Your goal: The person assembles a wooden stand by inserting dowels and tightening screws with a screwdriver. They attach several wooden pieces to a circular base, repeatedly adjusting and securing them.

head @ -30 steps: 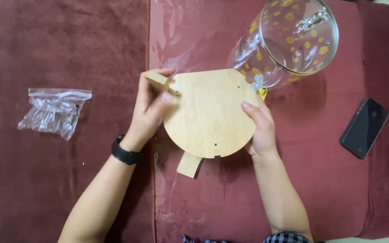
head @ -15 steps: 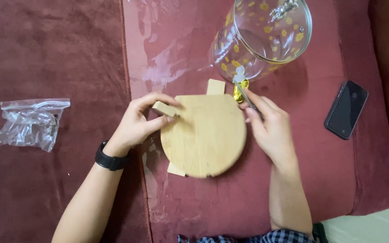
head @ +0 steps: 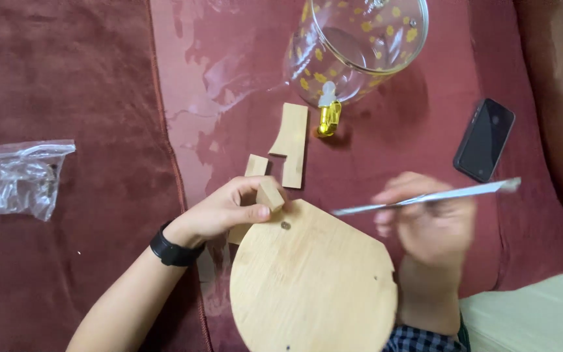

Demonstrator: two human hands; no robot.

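A round wooden board (head: 314, 280) lies tilted toward me on a dark red cloth. My left hand (head: 226, 212), with a black wristband, pinches a small wooden block (head: 270, 194) at the board's upper left edge, beside a small screw hole. My right hand (head: 425, 228) is blurred and grips a thin, flat, pale sheet (head: 425, 195) that sticks out to both sides above the board. A curved wooden leg piece (head: 292, 145) and a smaller wooden piece (head: 256, 165) lie just beyond my left hand.
A glass jar (head: 360, 45) with yellow dots and a yellow tap (head: 328, 117) stands at the top. A black phone (head: 484, 139) lies at the right. A clear plastic bag (head: 14, 176) sits at the left. Clear film (head: 229, 72) covers the cloth.
The board has come down toward me, uncovering the wooden pieces behind it. My right hand left the board's edge and now holds a thin sheet. My left hand still grips the block.
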